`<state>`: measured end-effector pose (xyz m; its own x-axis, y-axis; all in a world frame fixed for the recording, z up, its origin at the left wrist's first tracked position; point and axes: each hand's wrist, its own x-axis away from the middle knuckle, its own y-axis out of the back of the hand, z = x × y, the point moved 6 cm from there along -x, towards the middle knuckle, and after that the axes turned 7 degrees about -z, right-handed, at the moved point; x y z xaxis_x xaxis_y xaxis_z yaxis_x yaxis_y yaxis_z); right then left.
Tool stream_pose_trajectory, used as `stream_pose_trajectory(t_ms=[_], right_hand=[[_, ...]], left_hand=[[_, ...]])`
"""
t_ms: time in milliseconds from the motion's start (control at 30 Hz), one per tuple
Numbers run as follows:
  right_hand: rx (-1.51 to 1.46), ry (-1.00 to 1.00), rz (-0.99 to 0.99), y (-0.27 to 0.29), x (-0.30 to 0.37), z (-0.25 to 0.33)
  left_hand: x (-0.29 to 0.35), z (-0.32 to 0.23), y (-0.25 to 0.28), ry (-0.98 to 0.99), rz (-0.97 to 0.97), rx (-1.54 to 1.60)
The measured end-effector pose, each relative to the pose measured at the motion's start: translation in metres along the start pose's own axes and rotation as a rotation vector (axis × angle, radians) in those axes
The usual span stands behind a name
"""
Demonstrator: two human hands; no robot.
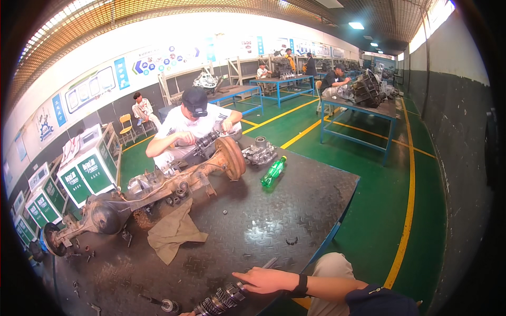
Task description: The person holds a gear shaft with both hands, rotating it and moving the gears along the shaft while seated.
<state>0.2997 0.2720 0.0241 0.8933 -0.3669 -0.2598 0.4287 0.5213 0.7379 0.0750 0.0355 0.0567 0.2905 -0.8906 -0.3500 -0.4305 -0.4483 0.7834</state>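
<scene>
A gear shaft [224,298] with a row of toothed gears slants across the lower edge of the view, near the bench's front. My right hand [265,279], with a black band on the wrist, lies over its upper right part. The index finger stretches out to the left, while the other fingers bend down at the shaft. A slim metal end [270,262] shows beyond the hand. Of my left hand [187,314] only a bit appears at the lower edge, beside the shaft's lower end; its fingers are mostly hidden. A small loose gear on a stem [169,306] lies to the left.
A rusty axle [158,192] spans the metal-topped bench [253,221]. Around it are a brown cloth [176,231], a green bottle [273,172], a metal housing [260,151] and small loose parts. Across the bench a person [195,121] in a cap handles another gear shaft [207,141].
</scene>
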Motion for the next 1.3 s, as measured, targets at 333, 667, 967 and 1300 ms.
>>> stream_pose_trajectory(t_ms=[333,667,967,1300], right_hand=[[-0.002,-0.006,0.009,0.0026,0.0003,0.0027],[-0.045,0.102,0.015,0.0081,0.0016,0.0068],[-0.027,0.038,0.001,0.0039,0.0014,0.0035],[-0.030,0.049,0.030,0.0074,0.0028,0.0031]], left_hand=[[0.0009,0.0016,-0.0012,-0.012,-0.021,0.013],[0.0008,0.0027,-0.0021,-0.005,-0.012,0.005],[0.0023,0.0052,-0.0038,-0.006,-0.008,0.011],[0.0004,0.0005,-0.0014,-0.020,-0.010,-0.001]])
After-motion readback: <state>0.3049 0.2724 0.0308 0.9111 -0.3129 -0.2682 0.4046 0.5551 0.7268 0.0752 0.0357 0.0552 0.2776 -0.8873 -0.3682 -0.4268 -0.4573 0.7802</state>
